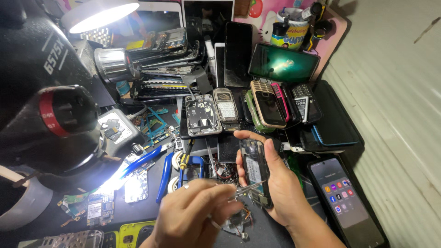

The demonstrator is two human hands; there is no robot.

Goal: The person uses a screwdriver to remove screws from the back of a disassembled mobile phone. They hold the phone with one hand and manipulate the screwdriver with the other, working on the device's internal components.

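My right hand (282, 188) comes in from the lower right and is shut on a small dark phone body (254, 167) with its back open, held upright over the bench. My left hand (193, 218), a ring on one finger, pinches thin metal tweezers (250, 187). The tweezer tips reach the lower part of the phone body. Under both hands lies a small opened part with wires (236, 220).
A black microscope (46, 101) fills the left, under a lit lamp (98, 16). Several phones and phone shells (229, 105) are piled behind. A lit smartphone (344, 197) lies at right. Blue-handled pliers (164, 177), circuit boards (98, 206) and a tape roll (23, 204) sit at left.
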